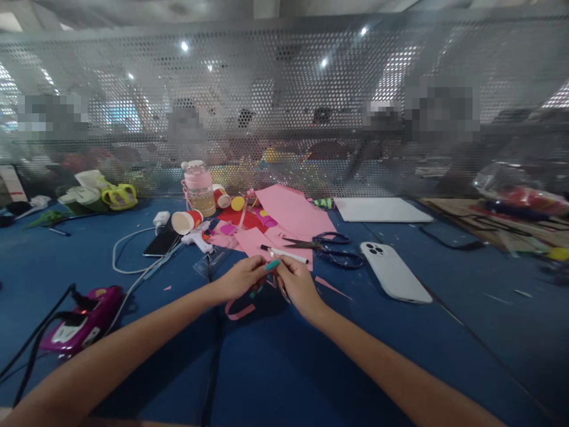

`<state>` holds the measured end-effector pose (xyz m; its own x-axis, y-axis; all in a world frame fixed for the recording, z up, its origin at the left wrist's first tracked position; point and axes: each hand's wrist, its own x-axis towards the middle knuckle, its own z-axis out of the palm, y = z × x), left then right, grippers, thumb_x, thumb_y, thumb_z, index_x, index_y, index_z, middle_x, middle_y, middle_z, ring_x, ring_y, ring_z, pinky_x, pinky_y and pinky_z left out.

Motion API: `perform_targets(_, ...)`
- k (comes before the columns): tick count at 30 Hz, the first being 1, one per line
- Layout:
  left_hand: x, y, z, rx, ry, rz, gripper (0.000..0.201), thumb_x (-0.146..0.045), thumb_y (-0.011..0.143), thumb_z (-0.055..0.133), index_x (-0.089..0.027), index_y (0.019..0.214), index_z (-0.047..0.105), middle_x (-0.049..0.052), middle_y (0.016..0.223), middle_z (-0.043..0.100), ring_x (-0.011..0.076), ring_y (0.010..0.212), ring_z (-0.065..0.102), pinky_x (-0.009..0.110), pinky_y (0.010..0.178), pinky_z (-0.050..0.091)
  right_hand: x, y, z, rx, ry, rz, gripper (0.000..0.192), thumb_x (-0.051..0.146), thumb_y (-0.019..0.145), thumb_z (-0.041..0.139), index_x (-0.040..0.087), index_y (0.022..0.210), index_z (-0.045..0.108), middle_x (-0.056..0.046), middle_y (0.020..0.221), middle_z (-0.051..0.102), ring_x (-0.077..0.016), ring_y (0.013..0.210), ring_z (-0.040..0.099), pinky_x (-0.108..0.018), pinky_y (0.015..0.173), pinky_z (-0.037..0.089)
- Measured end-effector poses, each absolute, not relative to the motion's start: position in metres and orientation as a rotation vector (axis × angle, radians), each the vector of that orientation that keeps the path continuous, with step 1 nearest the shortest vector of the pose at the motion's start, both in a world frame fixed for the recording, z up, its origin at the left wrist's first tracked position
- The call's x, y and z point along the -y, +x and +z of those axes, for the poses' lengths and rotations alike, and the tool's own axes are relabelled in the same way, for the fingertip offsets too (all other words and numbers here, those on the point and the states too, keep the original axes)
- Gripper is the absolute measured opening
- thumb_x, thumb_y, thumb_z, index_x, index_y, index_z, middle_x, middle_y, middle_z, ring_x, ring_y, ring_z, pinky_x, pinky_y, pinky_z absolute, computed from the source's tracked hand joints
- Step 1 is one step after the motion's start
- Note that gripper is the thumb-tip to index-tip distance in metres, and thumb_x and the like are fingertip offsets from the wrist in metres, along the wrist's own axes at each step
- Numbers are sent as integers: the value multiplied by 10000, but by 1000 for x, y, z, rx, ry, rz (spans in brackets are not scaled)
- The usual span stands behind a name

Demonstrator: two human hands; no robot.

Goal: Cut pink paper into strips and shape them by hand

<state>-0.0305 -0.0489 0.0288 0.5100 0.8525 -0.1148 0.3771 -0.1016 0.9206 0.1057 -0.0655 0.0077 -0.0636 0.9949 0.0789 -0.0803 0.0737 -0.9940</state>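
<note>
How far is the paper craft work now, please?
Done: shapes already lie cut from the red and pink paper, and the scissors are set down. In hand: the left hand and right hand pinch a small teal-tipped piece, a pink strip curling below. Left: the large pink sheets remain mostly uncut.

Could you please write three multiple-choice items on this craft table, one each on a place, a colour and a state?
1. Where do the scissors lie?
A. left of the white phone
B. on the purple iron
C. in the left hand

2. What colour is the small piece the two hands pinch?
A. yellow
B. teal
C. black

3. How do the scissors lie?
A. shut
B. blades apart
C. hanging

Answers: 1 A, they lie beside the phone; 2 B, teal shows between left hand and right hand; 3 B, the blades spread.
</note>
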Motion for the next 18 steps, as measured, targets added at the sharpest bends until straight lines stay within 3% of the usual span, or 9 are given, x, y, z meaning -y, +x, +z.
perform_targets(4,52,-28,22,-1058,1715,683,375,-539,755,424,-169,695,404,-90,481,367,40,394,280,169,380,226,65,103,2,1230,-1049,1247,442,608,689,507,212,526,397,100,317,344,-50,234,266,-188,250,203)
perform_targets(15,50,-31,9,-1169,1841,740,381,-501,788,408,-169,601,409,-84,432,325,51,398,276,183,387,201,64,106,-2,1353,-1129,1226,382,502,741,493,217,506,397,91,323,348,-66,229,293,-204,267,214)
perform_targets(18,49,-31,7,-1125,1762,761,379,-522,760,453,-151,688,478,-88,454,320,44,391,238,185,381,167,63,107,-2,1411,-1138,1164,375,448,773,476,217,487,403,83,313,346,-71,247,293,-214,301,222)
